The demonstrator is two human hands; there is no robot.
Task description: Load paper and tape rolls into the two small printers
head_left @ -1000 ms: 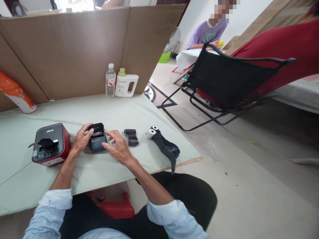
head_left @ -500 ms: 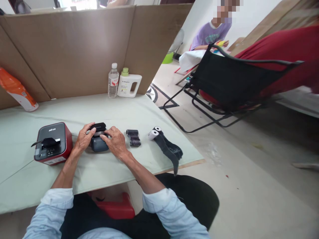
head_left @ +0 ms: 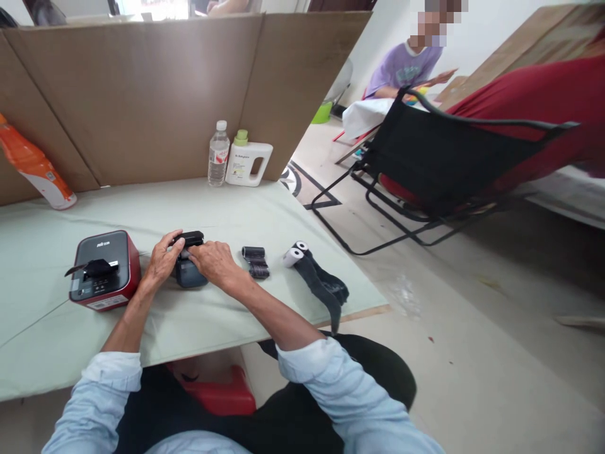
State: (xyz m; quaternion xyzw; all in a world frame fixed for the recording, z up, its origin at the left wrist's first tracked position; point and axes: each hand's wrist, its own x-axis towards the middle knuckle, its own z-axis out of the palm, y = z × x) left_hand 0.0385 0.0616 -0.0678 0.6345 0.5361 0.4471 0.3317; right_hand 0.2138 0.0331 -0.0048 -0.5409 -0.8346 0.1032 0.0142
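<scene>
A small dark device with a flip-up lid (head_left: 190, 276), seemingly a portable printer, rests on the table with its lid raised. My left hand (head_left: 161, 260) grips its left side, thumb and fingers at the black lid. From the right, my right hand (head_left: 213, 260) reaches into the gap under the lid, its fingers bent and their tips partly hidden; a greyish piece shows beside them. To the left stands a red and black boxy machine (head_left: 104, 268) with a black strap on top. Small dark rolls (head_left: 256, 261) lie right of my right hand.
White-cored rolls with a long dark strip (head_left: 314, 277) lie near the table's right edge. A water bottle (head_left: 218, 156), a white jug (head_left: 248, 162) and an orange bottle (head_left: 40, 170) stand by the cardboard screen (head_left: 165, 101). Beyond are a black folding chair (head_left: 425, 151) and a seated person (head_left: 401, 69).
My right hand has turned over and pushed its fingers further into the gap under the lid. The lid has tilted slightly. The seated person has lifted a hand.
</scene>
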